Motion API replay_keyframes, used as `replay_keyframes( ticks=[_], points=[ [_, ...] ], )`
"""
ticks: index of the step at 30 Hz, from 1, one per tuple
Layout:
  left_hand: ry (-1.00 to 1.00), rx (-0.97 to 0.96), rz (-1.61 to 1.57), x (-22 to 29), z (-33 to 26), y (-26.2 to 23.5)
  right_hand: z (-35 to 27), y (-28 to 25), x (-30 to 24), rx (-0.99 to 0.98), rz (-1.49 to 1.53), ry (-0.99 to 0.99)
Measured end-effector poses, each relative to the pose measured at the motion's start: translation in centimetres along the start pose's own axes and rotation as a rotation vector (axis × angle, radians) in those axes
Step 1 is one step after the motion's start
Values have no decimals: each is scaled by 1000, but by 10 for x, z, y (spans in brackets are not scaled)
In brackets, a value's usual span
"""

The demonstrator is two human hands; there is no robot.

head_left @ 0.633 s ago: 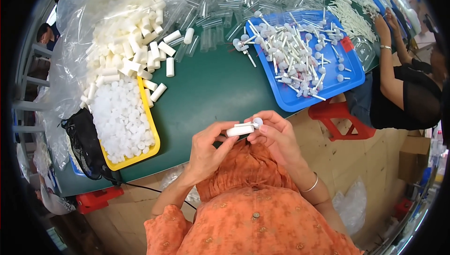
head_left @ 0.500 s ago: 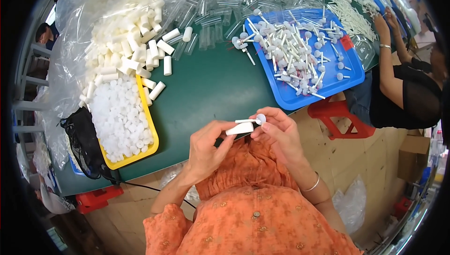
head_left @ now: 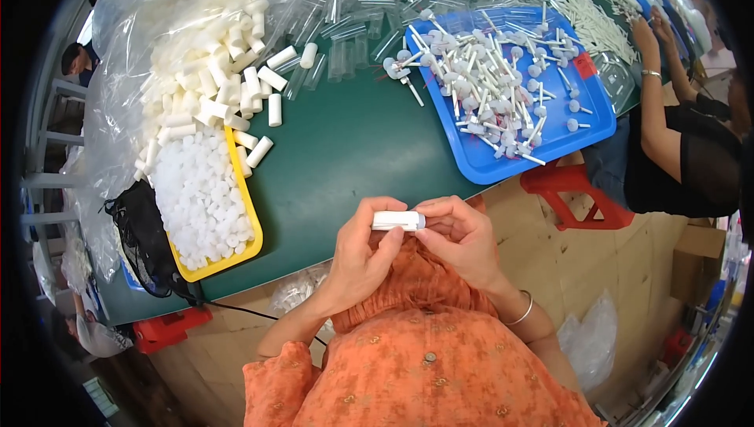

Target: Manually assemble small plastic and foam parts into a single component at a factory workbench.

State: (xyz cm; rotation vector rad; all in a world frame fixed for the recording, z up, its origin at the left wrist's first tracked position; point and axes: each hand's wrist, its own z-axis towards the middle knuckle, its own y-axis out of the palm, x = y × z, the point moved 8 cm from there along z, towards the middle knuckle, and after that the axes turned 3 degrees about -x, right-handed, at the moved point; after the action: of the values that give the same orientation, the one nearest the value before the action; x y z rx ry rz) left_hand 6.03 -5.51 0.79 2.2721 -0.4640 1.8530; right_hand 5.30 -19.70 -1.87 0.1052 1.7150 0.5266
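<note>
One head-worn fisheye view looks steeply down, close over the hands [head_left: 416, 250] and green table [head_left: 345, 152], its bent rim seemingly hiding the edges.

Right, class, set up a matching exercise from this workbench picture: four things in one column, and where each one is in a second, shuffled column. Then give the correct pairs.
Things
1. white tube
2. blue tray
3. yellow tray
4. black bag

Places
A. at the table's left edge, beside the yellow tray
B. held between the left hand and right hand
C. on the right of the green table, full of white stick-shaped parts
D. on the left of the table, full of small white round caps

Pairs: 1-B, 2-C, 3-D, 4-A
</note>
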Motion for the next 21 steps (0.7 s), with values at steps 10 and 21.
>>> replay_keyframes(
  ticks=[10, 21],
  points=[
    [3, -80, -59, 17, 21, -11, 8, 42, -61, 7, -1196, -754],
    [337, 497, 1435, 53, 167, -141, -2, 48, -31, -57, -1065, -578]
  ],
)
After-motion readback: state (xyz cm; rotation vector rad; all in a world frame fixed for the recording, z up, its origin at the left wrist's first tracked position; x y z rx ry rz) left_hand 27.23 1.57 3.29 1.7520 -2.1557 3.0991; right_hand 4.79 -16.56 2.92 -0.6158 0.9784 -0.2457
